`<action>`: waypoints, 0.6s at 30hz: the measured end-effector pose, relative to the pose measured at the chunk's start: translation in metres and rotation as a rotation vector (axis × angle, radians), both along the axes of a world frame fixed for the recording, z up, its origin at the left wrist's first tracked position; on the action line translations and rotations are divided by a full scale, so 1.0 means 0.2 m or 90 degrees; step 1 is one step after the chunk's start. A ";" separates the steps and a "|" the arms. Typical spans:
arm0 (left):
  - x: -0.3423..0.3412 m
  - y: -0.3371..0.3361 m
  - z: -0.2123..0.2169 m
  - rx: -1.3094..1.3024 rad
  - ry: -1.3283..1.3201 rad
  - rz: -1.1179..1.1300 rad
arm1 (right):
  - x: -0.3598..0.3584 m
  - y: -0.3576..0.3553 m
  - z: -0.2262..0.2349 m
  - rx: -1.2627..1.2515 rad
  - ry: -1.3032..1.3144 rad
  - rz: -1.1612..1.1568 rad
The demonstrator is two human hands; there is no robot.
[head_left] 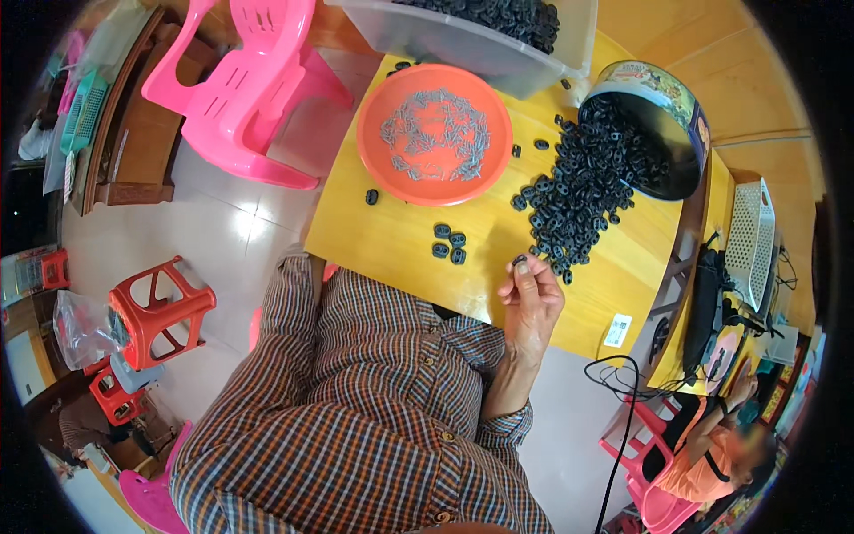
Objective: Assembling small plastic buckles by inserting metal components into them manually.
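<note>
My right hand (531, 307) is raised over the front edge of the yellow table, pinching a small black plastic part (520, 261) between thumb and fingers. Just beyond it spreads a heap of similar black two-holed parts (569, 200), spilling from a round tin (689, 107) tipped on its side. Left of that hand, several black parts (449, 243) form a small cluster. An orange-red dish (436, 189) behind them holds many small silver screws or pins (436, 129). My left sleeve (292, 276) reaches the table's left front corner; the left hand is almost wholly hidden there.
A translucent bin (463, 44) of black parts stands at the far edge. A white label (617, 330) lies at the right front. Pink chair (245, 98) and red stool (160, 311) stand on the left. A black cable (633, 392) hangs right, near a seated person (712, 454).
</note>
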State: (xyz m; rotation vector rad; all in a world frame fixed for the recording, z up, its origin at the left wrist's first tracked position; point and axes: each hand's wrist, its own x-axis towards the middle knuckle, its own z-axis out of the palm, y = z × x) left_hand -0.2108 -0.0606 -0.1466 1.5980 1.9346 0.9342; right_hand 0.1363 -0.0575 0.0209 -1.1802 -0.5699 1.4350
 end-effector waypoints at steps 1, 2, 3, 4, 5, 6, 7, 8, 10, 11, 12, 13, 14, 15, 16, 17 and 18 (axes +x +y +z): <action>-0.01 0.03 0.00 0.008 0.004 -0.001 | -0.01 0.00 0.01 -0.017 -0.009 0.001; -0.03 0.09 0.01 0.014 0.004 -0.001 | -0.02 0.01 0.01 -0.035 -0.019 0.002; -0.04 0.16 0.05 -0.043 -0.352 0.158 | -0.03 0.01 0.01 -0.027 -0.014 -0.002; -0.07 0.22 0.11 -0.099 -0.706 0.319 | -0.03 0.00 0.01 -0.027 -0.012 0.004; -0.13 0.28 0.17 -0.126 -0.737 0.398 | -0.03 0.00 0.01 -0.019 -0.021 0.013; -0.16 0.33 0.24 -0.157 -0.766 0.473 | -0.03 0.00 0.00 -0.012 -0.030 0.016; -0.15 0.33 0.30 -0.158 -0.767 0.472 | -0.03 -0.01 0.00 -0.013 -0.031 0.015; -0.10 0.34 0.39 -0.029 -0.611 0.434 | -0.03 -0.01 0.00 -0.017 -0.036 0.015; 0.03 0.37 0.58 0.094 -0.455 0.389 | -0.04 0.00 0.00 -0.020 -0.042 0.013; 0.14 0.37 0.68 0.158 -0.369 0.313 | -0.03 0.00 0.00 -0.021 -0.044 0.021; 0.24 0.38 0.77 0.218 -0.283 0.235 | -0.03 0.00 0.00 -0.025 -0.047 0.027; 0.30 0.37 0.85 0.284 -0.113 0.116 | -0.03 0.00 0.01 -0.025 -0.048 0.027; 0.35 0.37 0.90 0.343 0.057 -0.005 | -0.03 0.00 0.02 -0.023 -0.058 0.028; 0.42 0.36 0.92 0.335 0.087 -0.068 | -0.04 0.00 0.02 -0.020 -0.067 0.029; 0.47 0.36 0.92 0.327 0.117 -0.132 | -0.04 0.00 0.01 -0.021 -0.069 0.027; 0.50 0.35 0.92 0.326 0.116 -0.132 | -0.04 -0.01 0.01 -0.019 -0.075 0.031; 0.53 0.34 0.92 0.294 0.162 -0.173 | -0.04 -0.01 0.01 -0.017 -0.081 0.035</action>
